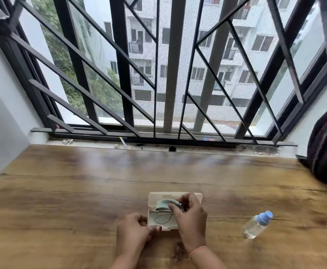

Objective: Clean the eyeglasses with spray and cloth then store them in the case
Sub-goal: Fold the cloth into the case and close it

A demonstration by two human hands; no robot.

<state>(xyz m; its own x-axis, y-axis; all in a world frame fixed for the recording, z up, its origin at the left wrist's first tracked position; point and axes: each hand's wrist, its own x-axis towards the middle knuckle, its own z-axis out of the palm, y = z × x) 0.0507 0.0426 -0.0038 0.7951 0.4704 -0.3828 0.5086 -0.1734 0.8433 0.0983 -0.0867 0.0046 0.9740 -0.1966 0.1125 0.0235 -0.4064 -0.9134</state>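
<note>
Over the open case (159, 223), right hand (190, 214) pinching cloth (164, 204), left hand (134, 229) gripping its edge.

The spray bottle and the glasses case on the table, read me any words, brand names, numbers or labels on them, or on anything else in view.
No text can be read anywhere in this view.
Spray bottle: clear body, blue cap, no label visible.
Glasses case: plain beige, open, no printing visible; the right hand and left hand cover parts of it.
Cloth: plain pale green, no marking.
Dark bag: no readable mark.
</note>
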